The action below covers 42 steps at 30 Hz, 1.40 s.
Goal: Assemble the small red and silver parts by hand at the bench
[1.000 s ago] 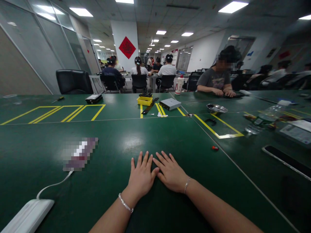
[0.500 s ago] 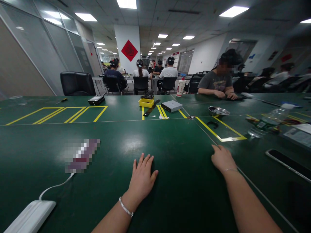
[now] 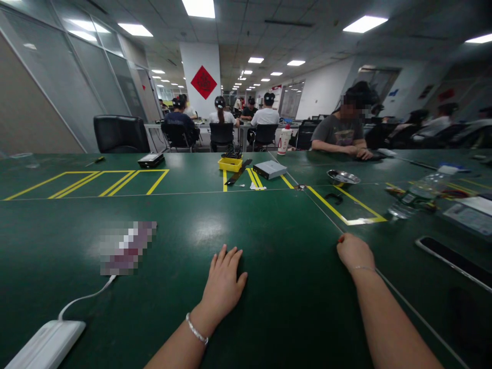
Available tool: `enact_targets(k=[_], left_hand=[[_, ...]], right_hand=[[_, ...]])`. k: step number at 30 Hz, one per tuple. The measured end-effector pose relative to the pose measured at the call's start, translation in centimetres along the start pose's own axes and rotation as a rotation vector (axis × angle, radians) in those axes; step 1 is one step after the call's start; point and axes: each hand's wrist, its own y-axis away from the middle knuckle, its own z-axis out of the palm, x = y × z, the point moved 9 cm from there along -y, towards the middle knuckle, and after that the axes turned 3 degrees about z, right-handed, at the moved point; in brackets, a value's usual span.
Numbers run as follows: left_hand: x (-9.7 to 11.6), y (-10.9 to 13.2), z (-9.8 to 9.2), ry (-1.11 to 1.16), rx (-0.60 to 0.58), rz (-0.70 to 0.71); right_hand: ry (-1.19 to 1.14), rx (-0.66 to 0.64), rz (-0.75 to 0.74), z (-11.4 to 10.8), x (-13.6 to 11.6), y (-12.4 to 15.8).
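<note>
My left hand [image 3: 225, 279] lies palm down on the green table [image 3: 292, 302], its fingers spread and nothing under or in it that I can see. To the right, my right hand [image 3: 355, 252] rests on the table by the seam, with its fingers curled into a fist. No object shows in that fist, and its underside is hidden. Left of my left hand lies a phone [image 3: 132, 248], partly blurred, joined by a white cable to a white power bank [image 3: 49, 341]. A dark-screened phone [image 3: 455, 261] lies to the right of my right hand.
Yellow tape [image 3: 154, 182] marks the table's far half. Beyond my hands stand a yellow tray [image 3: 229, 164], a grey box [image 3: 270, 169], a metal bowl [image 3: 343, 177] and a white bottle [image 3: 284, 141]. A plastic water bottle [image 3: 418, 197] lies at right. A person [image 3: 340, 128] sits across the table.
The fingers of my right hand have curled in further, from partly bent to a fist. My left hand stays spread on the table. The whole view has shifted slightly.
</note>
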Motion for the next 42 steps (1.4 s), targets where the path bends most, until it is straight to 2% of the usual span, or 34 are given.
enact_targets(k=[6,8,10,12,16,18,21,23,25,27,29,30,31,32,34,36,39,42], left_hand=[[-0.1,0.0,0.0,0.037,0.019,0.004],[0.0,0.0,-0.3,0.067,0.033,0.011],[0.3,-0.1,-0.8,0.102,0.058,0.03],[0.8,-0.2,-1.5,0.142,0.084,0.057],[2.0,-0.1,-2.0,0.254,0.043,0.067],[2.4,0.1,-1.9,0.274,0.021,0.061],[2.6,0.3,-1.6,0.27,0.019,0.058],[2.5,0.3,-1.5,0.285,0.017,0.057],[2.2,0.2,-1.5,0.324,0.025,0.035],[1.7,0.1,-1.6,0.388,0.037,-0.009],[1.1,-0.1,-1.5,0.485,0.036,-0.06],[0.8,-0.2,-1.4,0.542,0.033,-0.086],[0.5,-0.2,-1.2,0.6,0.033,-0.114],[0.1,-0.3,-1.1,0.654,0.039,-0.142],[-0.6,-0.3,-1.0,0.737,0.066,-0.188],[-1.0,-0.3,-0.9,0.788,0.091,-0.206],[-1.4,-0.4,-0.7,0.815,0.105,-0.211],[-1.4,-0.4,-0.9,0.812,0.111,-0.207]], right_hand=[[-0.003,0.066,-0.051,-0.4,0.1,0.3],[-0.068,0.102,-0.082,-1.2,-1.1,0.8],[-0.209,0.107,-0.162,-2.1,-3.7,2.0],[-0.419,0.019,-0.259,-2.4,-7.2,4.1],[-0.877,-0.371,-0.407,-0.6,-15.1,10.9],[-1.033,-0.512,-0.458,0.3,-18.3,14.5],[-1.128,-0.618,-0.503,1.1,-21.1,18.0],[-1.107,-0.64,-0.552,1.0,-21.8,18.6],[-0.993,-0.573,-0.63,0.2,-21.3,17.6],[-0.773,-0.351,-0.671,-1.0,-19.1,14.6],[-0.474,-0.034,-0.593,-2.3,-15.2,10.6],[-0.331,0.084,-0.506,-2.5,-12.9,8.5],[-0.203,0.138,-0.428,-2.3,-10.7,6.7],[-0.101,0.158,-0.349,-1.8,-8.6,5.0],[0.022,0.109,-0.202,-0.4,-4.9,2.4],[0.083,0.028,-0.131,0.9,-2.7,1.1],[0.116,-0.024,-0.152,1.4,-2.2,0.7],[0.079,0.005,-0.141,0.7,-2.1,0.9]])
